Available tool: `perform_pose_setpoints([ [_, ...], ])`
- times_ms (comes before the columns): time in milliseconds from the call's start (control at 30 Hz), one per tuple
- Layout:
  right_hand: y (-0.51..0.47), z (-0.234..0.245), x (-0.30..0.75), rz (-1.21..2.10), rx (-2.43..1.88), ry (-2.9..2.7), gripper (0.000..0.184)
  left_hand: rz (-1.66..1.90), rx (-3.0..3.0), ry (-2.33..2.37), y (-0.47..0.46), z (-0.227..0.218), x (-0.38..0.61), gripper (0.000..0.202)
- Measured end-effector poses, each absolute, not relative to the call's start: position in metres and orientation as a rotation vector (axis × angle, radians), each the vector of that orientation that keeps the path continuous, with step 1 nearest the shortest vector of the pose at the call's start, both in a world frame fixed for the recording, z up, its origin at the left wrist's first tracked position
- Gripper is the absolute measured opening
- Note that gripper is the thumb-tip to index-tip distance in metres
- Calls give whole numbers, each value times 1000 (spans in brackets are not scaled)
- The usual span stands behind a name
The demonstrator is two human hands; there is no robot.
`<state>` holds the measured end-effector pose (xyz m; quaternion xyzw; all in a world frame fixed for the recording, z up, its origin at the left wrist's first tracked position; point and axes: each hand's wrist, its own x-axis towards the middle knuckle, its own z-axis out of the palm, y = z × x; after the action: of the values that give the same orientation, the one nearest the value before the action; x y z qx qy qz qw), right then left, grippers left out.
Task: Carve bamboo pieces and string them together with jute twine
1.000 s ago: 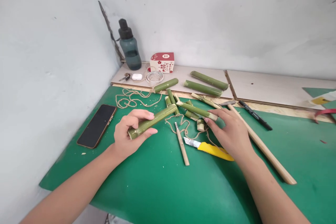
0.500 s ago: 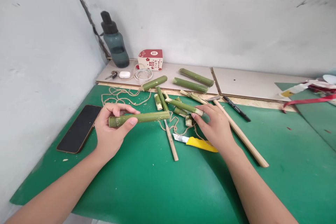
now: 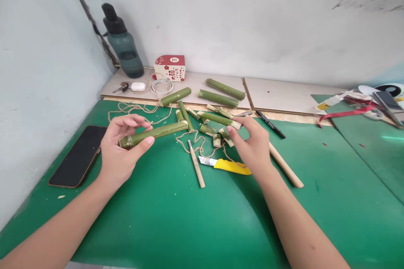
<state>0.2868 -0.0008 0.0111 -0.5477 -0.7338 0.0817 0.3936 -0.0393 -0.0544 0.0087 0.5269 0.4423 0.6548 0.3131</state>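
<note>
Gripping a long bamboo tube [image 3: 154, 133] near its left end, the left hand [image 3: 118, 155] had its fingers curled over the tube and its thumb under it. The tube lay crosswise over the far left part of the green mat [image 3: 189, 218], close to the phone [image 3: 77, 162] by the left edge. The right hand [image 3: 252, 147] sat mid-mat, fingers half curled, with its thumb and forefinger at the end of a thin bamboo stick [image 3: 217, 119]; whether it pinched could not be told. Short bamboo offcuts [image 3: 217, 140] and twine [image 3: 189, 138] lay just beside its fingertips. A carving tool [image 3: 196, 164] and a yellow knife [image 3: 229, 166] lay nearer the front edge, and a wooden rod [image 3: 285, 167] ran under the right wrist.
</note>
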Motion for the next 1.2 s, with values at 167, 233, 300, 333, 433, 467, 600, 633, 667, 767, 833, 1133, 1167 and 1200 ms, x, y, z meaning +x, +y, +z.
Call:
perform_pose_setpoints([
  [167,-3,14,288,135,-1375,-1775,23,1650,1416,1137,-54,9,-39,43],
  [233,-4,17,289,107,-1372,-1690,24,1635,1549,1251,-55,9,-39,35],
  [300,-5,20,290,97,-1371,-1574,24,1617,1723,1393,-57,9,-40,26],
  [333,-5,22,290,129,-1366,-1507,23,1597,1821,1452,-57,9,-40,22],
  [433,-2,24,289,464,-1298,-1276,27,1453,2123,1524,-56,9,-43,10],
  [467,-1,24,288,639,-1262,-1198,32,1378,2207,1525,-55,8,-45,9],
  [600,0,24,284,1173,-1144,-979,34,1135,2343,1541,-51,5,-50,6],
  [633,-1,24,282,1223,-1125,-949,32,1107,2337,1555,-51,4,-50,5],
  [667,-3,25,281,1250,-1107,-926,30,1088,2324,1563,-51,4,-49,7],
  [767,-10,26,274,1331,-1058,-924,29,1054,2251,1539,-57,6,-42,21],
  [833,-15,27,269,1378,-1053,-978,30,1031,2143,1511,-63,7,-36,32],
  [1133,-37,27,242,1460,-1194,-1125,49,1013,1944,1219,-81,4,-19,26],
  [1167,-39,27,240,1477,-1194,-1129,51,1011,1877,1201,-83,4,-15,22],
  [1200,-41,28,238,1488,-1190,-1134,53,998,1787,1183,-85,6,-12,19],
])
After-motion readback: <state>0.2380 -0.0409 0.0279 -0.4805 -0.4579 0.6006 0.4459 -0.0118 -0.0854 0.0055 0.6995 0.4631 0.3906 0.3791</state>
